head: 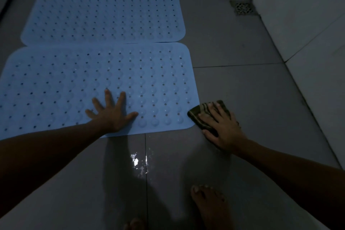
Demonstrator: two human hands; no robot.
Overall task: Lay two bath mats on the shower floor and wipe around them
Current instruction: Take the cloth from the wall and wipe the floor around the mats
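A dim shower floor [242, 87] of large grey tiles meets pale tiled walls [298, 15] on the far and right sides, with a square metal drain grate [242, 7] in the far right corner. Two light blue rubber mats lie flat side by side, their long edges touching or slightly overlapping. The far mat [104, 15] sits well beyond the left hand [112, 114]; the near mat [97, 84] is directly under it. Both have rounded corners, rows of small holes and raised bumps. The left hand is spread wide, palm pressed on the near mat's front edge. Just right of that mat's near right corner, the right hand [222, 127] lies flat with fingers splayed over a folded dark cloth [201, 114] with lighter stripes, pressing it to the tile; the cloth appears to touch the mat's edge. Nearer than both hands, a wet patch [138, 162] glints on a grout line, and a bare foot [209, 205] stands on the tile.
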